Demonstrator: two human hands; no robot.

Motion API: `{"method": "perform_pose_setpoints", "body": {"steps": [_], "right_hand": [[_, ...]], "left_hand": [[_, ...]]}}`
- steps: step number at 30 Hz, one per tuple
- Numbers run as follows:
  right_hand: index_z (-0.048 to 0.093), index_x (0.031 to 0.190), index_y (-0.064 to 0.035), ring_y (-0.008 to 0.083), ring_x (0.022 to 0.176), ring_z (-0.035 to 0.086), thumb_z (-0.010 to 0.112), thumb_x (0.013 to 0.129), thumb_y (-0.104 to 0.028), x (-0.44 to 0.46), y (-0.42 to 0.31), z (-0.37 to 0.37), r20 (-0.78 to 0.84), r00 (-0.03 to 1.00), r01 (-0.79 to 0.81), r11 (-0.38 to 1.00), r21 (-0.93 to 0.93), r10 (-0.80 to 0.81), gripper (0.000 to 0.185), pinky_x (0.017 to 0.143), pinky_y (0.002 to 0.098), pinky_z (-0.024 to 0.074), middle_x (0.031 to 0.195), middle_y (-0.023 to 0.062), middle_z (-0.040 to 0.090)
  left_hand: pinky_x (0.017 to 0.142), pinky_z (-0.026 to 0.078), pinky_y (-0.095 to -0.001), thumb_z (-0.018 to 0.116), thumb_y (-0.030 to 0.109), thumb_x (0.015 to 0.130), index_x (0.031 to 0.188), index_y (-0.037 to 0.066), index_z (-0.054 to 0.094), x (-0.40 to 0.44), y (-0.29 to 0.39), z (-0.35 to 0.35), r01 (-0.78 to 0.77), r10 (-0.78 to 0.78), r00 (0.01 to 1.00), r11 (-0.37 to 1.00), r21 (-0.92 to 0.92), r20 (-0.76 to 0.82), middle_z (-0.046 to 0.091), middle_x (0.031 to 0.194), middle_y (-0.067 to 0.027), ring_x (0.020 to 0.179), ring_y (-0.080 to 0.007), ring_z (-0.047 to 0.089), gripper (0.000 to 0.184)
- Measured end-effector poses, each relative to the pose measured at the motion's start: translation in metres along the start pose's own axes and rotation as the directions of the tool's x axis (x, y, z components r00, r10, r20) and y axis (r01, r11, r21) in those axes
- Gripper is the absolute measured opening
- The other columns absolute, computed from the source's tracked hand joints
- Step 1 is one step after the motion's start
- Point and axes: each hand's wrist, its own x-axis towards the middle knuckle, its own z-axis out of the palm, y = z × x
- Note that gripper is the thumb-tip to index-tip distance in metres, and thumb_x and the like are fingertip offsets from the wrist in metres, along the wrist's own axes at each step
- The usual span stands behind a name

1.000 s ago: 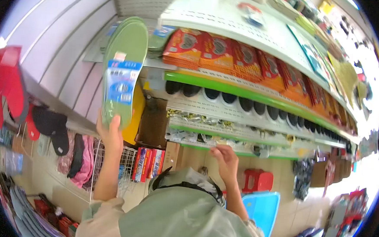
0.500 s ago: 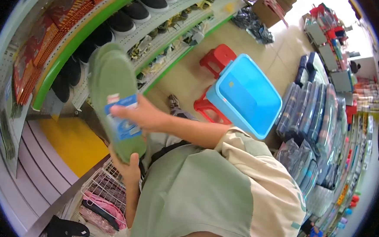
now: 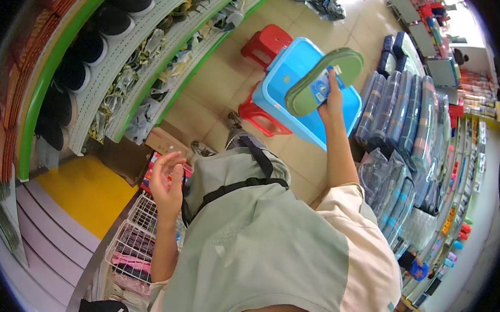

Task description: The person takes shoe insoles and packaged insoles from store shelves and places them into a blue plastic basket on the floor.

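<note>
Insoles [image 3: 308, 95], green, stacked, with blue-and-white label [image 3: 321, 87]; located at 1 to 2 o'clock, held aslant above blue tub [image 3: 283, 81]. Handling, as judged: light, soft, springy foam, bending readily, not fragile; layers possibly sliding on one another; best hold at the labelled middle, across both long edges. Right hand [image 3: 333, 101]: closed on the insoles at mid-length, thumb laid over the label, other fingers largely hidden beneath. Left hand [image 3: 168, 186], at 8 o'clock: holding nothing, half open, fingers loosely curled and apart, near white wire basket [image 3: 124, 222]. Adjacent stock: red stool [image 3: 268, 43], beside the tub at 12 o'clock; plastic-wrapped rolls [image 3: 399, 108], at 2 o'clock; dark shoes [image 3: 112, 20], shelved at 10 o'clock
</note>
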Motion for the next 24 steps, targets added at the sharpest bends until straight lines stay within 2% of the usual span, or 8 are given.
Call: {"method": "perform_pose_setpoints", "body": {"steps": [4,10,14,16,19,20,23,24], "right_hand": [[0.059,0.121,-0.0081,0.0201,0.096,0.065,0.068,0.095,-0.022,0.047,0.005,-0.079,-0.112,0.993,-0.018,0.999,0.033,0.022,0.031,0.083,0.0380,0.0557,0.108,0.0044,0.064],[0.060,0.121,-0.0064,0.0248,0.093,0.067,0.078,0.088,-0.029,0.125,0.076,-0.182,-0.273,0.959,-0.086,0.995,-0.045,0.071,0.044,0.085,0.0432,0.0560,0.109,0.0083,0.067],[0.060,0.121,-0.0057,0.0242,0.097,0.067,0.082,0.083,-0.030,0.166,0.126,-0.206,-0.351,0.882,-0.371,0.922,-0.107,0.314,0.051,0.084,0.0424,0.0554,0.109,0.0083,0.067],[0.059,0.122,-0.0050,0.0240,0.097,0.067,0.083,0.082,-0.030,0.187,0.157,-0.213,-0.374,0.828,-0.487,0.866,-0.112,0.418,0.053,0.082,0.0419,0.0555,0.109,0.0077,0.067],[0.061,0.121,-0.0051,0.0235,0.096,0.068,0.084,0.081,-0.028,0.217,0.205,-0.225,-0.384,0.727,-0.665,0.724,-0.183,0.570,0.051,0.078,0.0410,0.0561,0.108,0.0074,0.068],[0.062,0.120,-0.0071,0.0228,0.095,0.068,0.084,0.081,-0.026,0.225,0.225,-0.226,-0.352,0.729,-0.650,0.754,-0.089,0.587,0.049,0.078,0.0416,0.0563,0.108,0.0072,0.069],[0.063,0.119,-0.0086,0.0225,0.096,0.068,0.082,0.083,-0.023,0.242,0.251,-0.220,-0.186,0.759,-0.645,0.760,-0.077,0.625,0.044,0.080,0.0419,0.0564,0.108,0.0071,0.069],[0.062,0.120,-0.0079,0.0229,0.097,0.068,0.081,0.084,-0.021,0.246,0.252,-0.210,-0.220,0.737,-0.667,0.739,-0.090,0.639,0.042,0.081,0.0419,0.0568,0.110,0.0070,0.069]], "left_hand": [[0.093,0.049,-0.0300,0.058,0.007,0.098,0.116,-0.003,0.059,0.018,0.005,0.032,0.087,-0.092,0.995,0.991,0.099,0.041,0.067,0.110,-0.0115,0.101,-0.0169,0.065,0.021],[0.089,0.050,-0.0288,0.059,0.008,0.099,0.112,-0.003,0.060,0.047,-0.004,0.089,0.153,-0.159,0.987,0.971,0.184,0.020,0.068,0.107,-0.0096,0.097,-0.0151,0.065,0.017],[0.086,0.050,-0.0278,0.059,0.008,0.099,0.111,-0.002,0.060,0.057,-0.019,0.120,0.222,-0.229,0.973,0.933,0.282,-0.006,0.068,0.105,-0.0092,0.095,-0.0147,0.066,0.016],[0.084,0.051,-0.0275,0.059,0.008,0.099,0.111,-0.002,0.060,0.054,-0.025,0.136,0.356,-0.349,0.934,0.890,0.286,-0.076,0.068,0.104,-0.0087,0.093,-0.0149,0.067,0.016],[0.081,0.052,-0.0275,0.059,0.008,0.099,0.112,-0.003,0.059,0.055,-0.029,0.153,0.460,-0.443,0.886,0.813,0.357,-0.134,0.068,0.102,-0.0087,0.092,-0.0162,0.069,0.017],[0.081,0.052,-0.0277,0.059,0.008,0.099,0.112,-0.003,0.059,0.053,-0.032,0.158,0.485,-0.464,0.873,0.798,0.359,-0.149,0.068,0.102,-0.0090,0.093,-0.0165,0.069,0.017],[0.083,0.051,-0.0283,0.059,0.008,0.099,0.112,-0.003,0.059,0.048,-0.034,0.173,0.556,-0.522,0.829,0.725,0.406,-0.201,0.068,0.103,-0.0112,0.094,-0.0175,0.069,0.017],[0.083,0.051,-0.0285,0.059,0.008,0.099,0.112,-0.003,0.059,0.046,-0.033,0.177,0.573,-0.536,0.816,0.708,0.413,-0.215,0.068,0.104,-0.0115,0.095,-0.0177,0.069,0.017]]}}
